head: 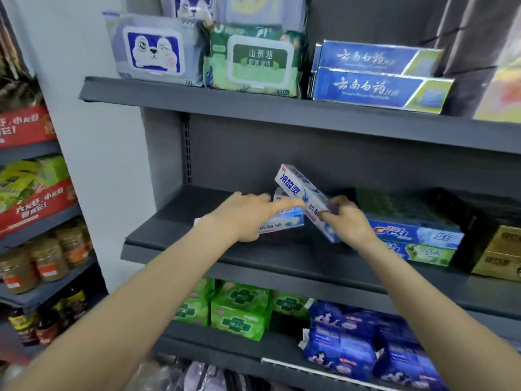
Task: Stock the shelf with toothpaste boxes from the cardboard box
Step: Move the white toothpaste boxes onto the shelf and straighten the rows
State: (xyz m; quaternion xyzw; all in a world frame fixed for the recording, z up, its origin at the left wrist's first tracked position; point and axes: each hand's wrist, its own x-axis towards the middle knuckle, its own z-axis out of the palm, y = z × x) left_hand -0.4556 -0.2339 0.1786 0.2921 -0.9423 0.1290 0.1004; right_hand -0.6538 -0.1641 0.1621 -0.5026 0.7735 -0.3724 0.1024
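At frame centre, above the middle shelf (174, 221), a tilted toothpaste box (303, 193) is gripped by the right hand (348, 221); stacked boxes (284, 218) are touched by the straight-fingered left hand (245, 214).

Middle shelf (253, 251): right hand (348, 221) grips a tilted toothpaste box (303, 196), upper end leaning left and back, lower end near the shelf front. Left hand (248, 214) just left of it, fingers straight, resting on a flat toothpaste box (284, 220) that lies on the shelf, partly behind the tilted one. Right of the hands: Crest boxes (414, 234) stacked at the shelf front. Far right: stacked cartons (501, 255).

Top shelf (197, 98): two wet-wipe packs (203, 56) side by side at left, two long toothpaste boxes (380, 73) stacked at right.

Bottom shelf: packs (239, 309) left, bagged packs (366, 345) right.

Separate rack (36, 193) further left, holding jars (48, 258) and bottles.
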